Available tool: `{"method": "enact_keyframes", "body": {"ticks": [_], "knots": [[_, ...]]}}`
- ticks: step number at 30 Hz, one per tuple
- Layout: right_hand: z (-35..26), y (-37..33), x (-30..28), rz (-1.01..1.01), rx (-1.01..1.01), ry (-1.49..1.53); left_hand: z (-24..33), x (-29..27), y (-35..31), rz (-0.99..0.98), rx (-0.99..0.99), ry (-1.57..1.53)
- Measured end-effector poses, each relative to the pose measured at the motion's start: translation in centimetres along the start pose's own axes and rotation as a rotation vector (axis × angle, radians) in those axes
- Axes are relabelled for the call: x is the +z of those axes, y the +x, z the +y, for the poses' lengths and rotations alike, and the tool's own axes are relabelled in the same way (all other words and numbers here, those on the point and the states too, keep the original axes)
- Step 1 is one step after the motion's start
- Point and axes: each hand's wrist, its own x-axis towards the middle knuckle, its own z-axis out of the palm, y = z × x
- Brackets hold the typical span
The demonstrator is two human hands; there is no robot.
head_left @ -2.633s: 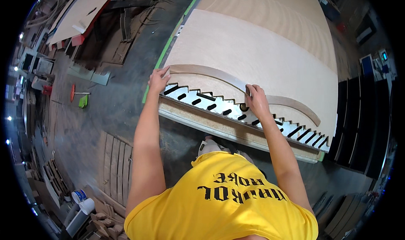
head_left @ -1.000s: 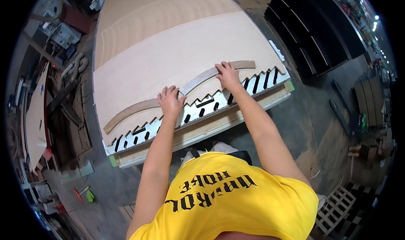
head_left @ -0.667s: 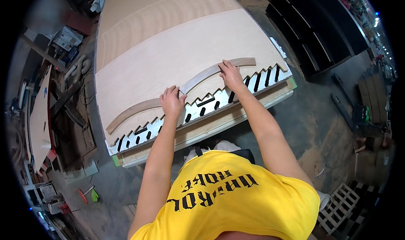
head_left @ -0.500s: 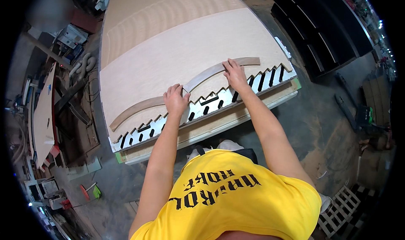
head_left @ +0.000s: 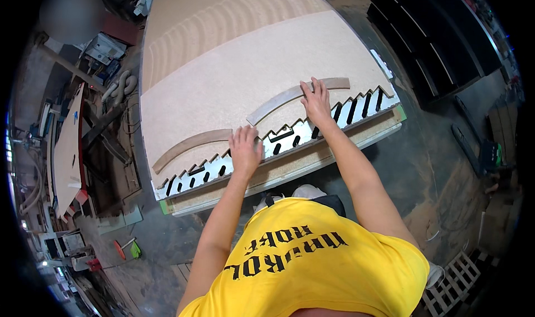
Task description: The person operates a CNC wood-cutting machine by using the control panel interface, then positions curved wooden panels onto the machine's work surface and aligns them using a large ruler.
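Observation:
Two curved wooden strips lie on a large pale board. The left strip (head_left: 192, 147) arcs along the near left part. The right strip (head_left: 273, 104) lies farther right, with a gap between their ends. My right hand (head_left: 317, 104) is on the right strip, its fingers over the far edge and its thumb by the near edge. Near the gap, my left hand (head_left: 245, 148) has its fingers apart and holds nothing. It hovers or rests beside the board's jagged front edge; contact is unclear. A white strip with black slanted marks (head_left: 301, 134) runs below that edge.
The board stack (head_left: 200, 88) extends far ahead, with wavy marks at the back. Black shelving (head_left: 440, 44) stands at right, above a pallet jack (head_left: 473, 144). Another panel (head_left: 67, 149) is at left. A slatted pallet (head_left: 454, 283) lies at lower right.
My left hand has left the inner ends of the strips and moved nearer and to the right. My right hand stays on the right strip. The whole view has shifted slightly.

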Motion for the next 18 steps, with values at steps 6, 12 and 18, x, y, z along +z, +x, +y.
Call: {"method": "enact_keyframes", "body": {"ticks": [6, 12, 18], "knots": [[0.7, -0.9, 1.1, 0.014, 0.115, 0.139, 2.5, 1.0, -1.0, -0.042, 0.005, -0.109], [0.7, -1.0, 1.0, 0.005, 0.161, 0.173, 2.3, 1.3, -1.1, -0.049, -0.043, -0.143], [0.6, -1.2, 1.0, 0.029, 0.14, 0.146, 2.1, 1.4, -1.1, -0.044, -0.046, -0.153]]}}
